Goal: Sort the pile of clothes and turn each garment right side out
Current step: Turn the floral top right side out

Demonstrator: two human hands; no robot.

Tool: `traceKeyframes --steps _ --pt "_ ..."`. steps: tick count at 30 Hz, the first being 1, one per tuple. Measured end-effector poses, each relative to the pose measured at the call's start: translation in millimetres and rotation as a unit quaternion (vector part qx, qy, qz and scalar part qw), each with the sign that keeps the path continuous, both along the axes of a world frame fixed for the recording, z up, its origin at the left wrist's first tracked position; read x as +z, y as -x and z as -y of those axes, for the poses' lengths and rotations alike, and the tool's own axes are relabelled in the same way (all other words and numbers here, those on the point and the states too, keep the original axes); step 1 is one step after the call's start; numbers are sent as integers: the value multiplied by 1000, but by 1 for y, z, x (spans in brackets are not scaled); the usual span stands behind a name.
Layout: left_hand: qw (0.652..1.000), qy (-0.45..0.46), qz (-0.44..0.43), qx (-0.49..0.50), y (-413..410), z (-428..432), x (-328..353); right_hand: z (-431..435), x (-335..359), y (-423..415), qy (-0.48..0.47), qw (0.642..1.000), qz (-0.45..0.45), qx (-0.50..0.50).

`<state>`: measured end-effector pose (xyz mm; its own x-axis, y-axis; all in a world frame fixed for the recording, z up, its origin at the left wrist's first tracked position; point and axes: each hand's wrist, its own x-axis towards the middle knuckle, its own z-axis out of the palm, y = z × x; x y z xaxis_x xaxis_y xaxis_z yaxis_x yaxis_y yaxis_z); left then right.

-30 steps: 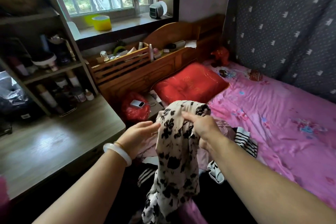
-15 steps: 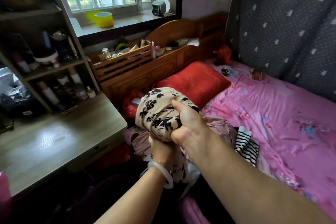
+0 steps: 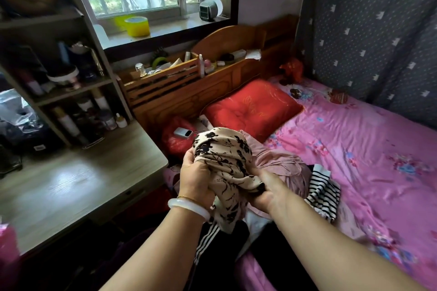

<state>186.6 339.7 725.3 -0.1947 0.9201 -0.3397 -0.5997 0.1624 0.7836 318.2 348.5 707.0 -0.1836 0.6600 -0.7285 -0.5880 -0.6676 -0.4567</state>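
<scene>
Hands, left hand [image 3: 195, 181] and right hand [image 3: 268, 190], clutch the floral garment [image 3: 224, 163] above pink clothes [image 3: 281, 163], striped top [image 3: 322, 194] beside

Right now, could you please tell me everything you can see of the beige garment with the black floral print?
The beige garment is thin, soft-looking cloth printed with black flowers. It is bunched into a rounded bundle, raised above the clothes pile at the bed's near edge, with a loose end hanging down between the forearms. The left hand grips its left side; the right hand pinches a fold at its lower right. Whether it is inside out cannot be told.
</scene>
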Motion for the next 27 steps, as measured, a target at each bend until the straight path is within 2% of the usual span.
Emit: traceKeyframes --steps 3,5,6,8,9,10,12,13,15,18,20,22,24,26,27 --pt "999 0 -3 -40 -1 4 1 6 -6 -4 9 990 64 126" --pt "998 -8 -13 -67 -1 9 0 7 -4 -11 -17 960 203 193" --pt "997 -8 -19 -71 0 9 0 2 -9 -17 -56 928 304 208" --pt "997 -8 -34 -71 1 10 -2 -10 -15 -31 -148 821 502 230" --pt "996 -7 -48 -74 2 11 -3 -13 -10 -31 -182 791 538 229" --pt "995 -7 -61 -80 3 11 -2 -13 3 -29 -221 809 497 224" --pt "990 -22 -85 -107 6 12 -2 -10 27 -21 -211 909 250 259" --pt "986 -34 -102 -129 7 11 -2 -6 38 -18 -195 930 132 281" --pt "969 -74 -150 -183 6 11 -1 -6 44 -14 -202 934 15 294" --pt "909 -127 -247 -311 -1 11 1 -2 32 -2 -179 955 17 237" --pt "890 -137 -247 -358 -1 13 3 1 18 2 -151 969 16 196" --pt "930 -104 -162 -313 13 14 2 3 6 0 -130 978 15 163" --pt "973 -69 -133 -173 38 10 -6 2 0 -2 -119 984 9 129" --pt "980 21 -184 -73 65 8 -21 -1 0 -4 -134 985 -2 110" --pt "980 74 -166 -78 75 11 -30 -2 2 -3 -144 983 -8 115"
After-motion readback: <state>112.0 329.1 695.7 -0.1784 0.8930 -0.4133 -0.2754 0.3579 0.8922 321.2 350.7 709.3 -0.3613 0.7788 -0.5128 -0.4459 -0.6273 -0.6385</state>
